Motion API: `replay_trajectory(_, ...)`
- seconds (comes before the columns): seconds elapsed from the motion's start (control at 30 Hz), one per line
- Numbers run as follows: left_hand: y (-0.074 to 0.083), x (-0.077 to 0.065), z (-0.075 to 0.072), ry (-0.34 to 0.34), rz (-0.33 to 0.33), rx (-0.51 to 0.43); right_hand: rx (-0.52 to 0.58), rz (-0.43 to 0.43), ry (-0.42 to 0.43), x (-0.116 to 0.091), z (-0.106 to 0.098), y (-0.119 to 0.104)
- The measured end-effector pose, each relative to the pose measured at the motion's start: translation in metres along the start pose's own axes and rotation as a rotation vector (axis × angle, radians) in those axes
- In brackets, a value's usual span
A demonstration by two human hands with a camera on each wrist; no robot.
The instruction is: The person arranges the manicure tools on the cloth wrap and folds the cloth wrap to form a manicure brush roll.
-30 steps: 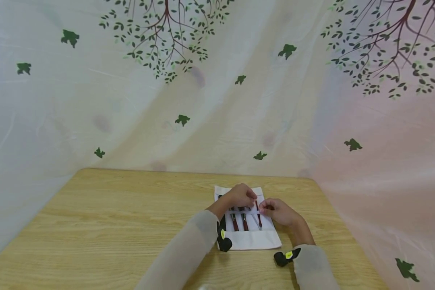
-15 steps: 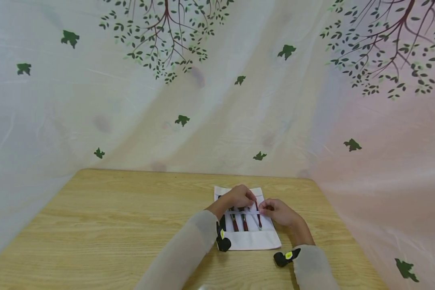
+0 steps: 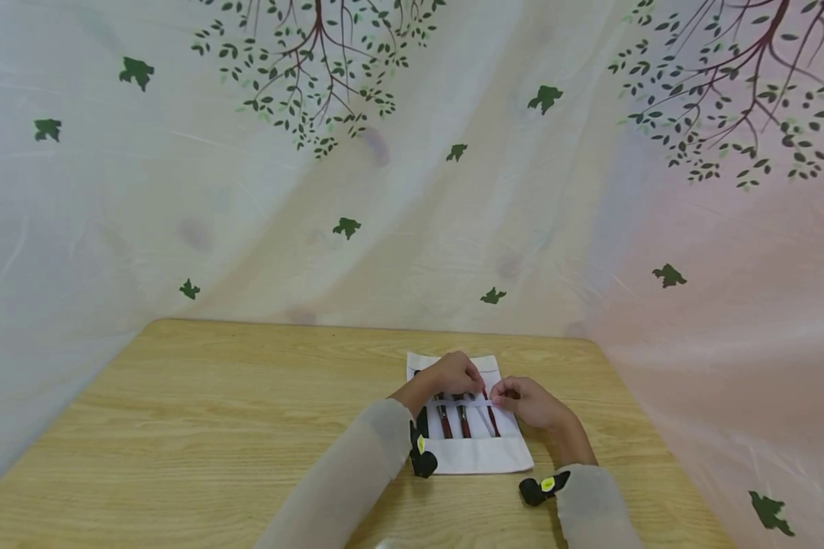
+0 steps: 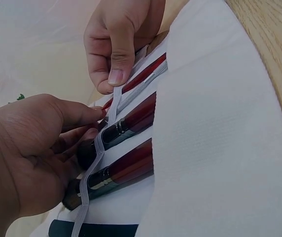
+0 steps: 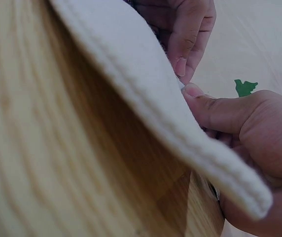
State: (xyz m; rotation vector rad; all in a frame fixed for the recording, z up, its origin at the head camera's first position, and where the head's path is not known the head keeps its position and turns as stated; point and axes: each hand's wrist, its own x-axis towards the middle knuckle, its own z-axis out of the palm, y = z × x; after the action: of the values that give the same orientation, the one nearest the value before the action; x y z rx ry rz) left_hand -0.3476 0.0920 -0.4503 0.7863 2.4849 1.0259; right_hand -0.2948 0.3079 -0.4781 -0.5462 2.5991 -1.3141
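A white cloth tool roll lies on the table with a white elastic band across its tools. My left hand pinches the upper end of a thin red-handled tool; its tip is hidden by the fingers. The tool runs under the band toward the roll's pocket. My right hand pinches the band between thumb and finger, just right of that tool. Beside it lie a knurled silver tool and two brushes with dark red handles, all under the band.
A dark flat item sits at the roll's left side. The wooden table stretches left of the roll, and its back edge meets a pale curtain printed with leaves and branches.
My left hand has come slightly nearer with the thin red-handled tool. The tool's lower end has shifted a little right and toward the pocket. My right hand has stayed on the band.
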Motion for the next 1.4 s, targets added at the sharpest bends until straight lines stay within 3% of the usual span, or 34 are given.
replay_trajectory(0.37, -0.004, 0.001, -0.005, 0.060, 0.023, -0.046, 0.004, 0.012, 0.004, 0.002, 0.000, 0.000)
replay_trajectory(0.7, -0.021, -0.006, -0.028, 0.149, 0.082, -0.090, -0.032, 0.044, 0.022, 0.005, 0.001, 0.000)
replay_trajectory(0.93, -0.047, -0.019, -0.045, 0.178, 0.163, 0.022, -0.022, 0.083, 0.044, 0.006, 0.003, -0.002)
replay_trajectory(1.1, -0.061, -0.028, -0.053, 0.120, 0.248, 0.157, -0.016, 0.098, 0.049, 0.003, 0.004, -0.005)
replay_trajectory(1.4, -0.071, -0.044, -0.056, 0.026, 0.383, 0.411, -0.046, 0.113, 0.052, 0.001, 0.003, -0.006)
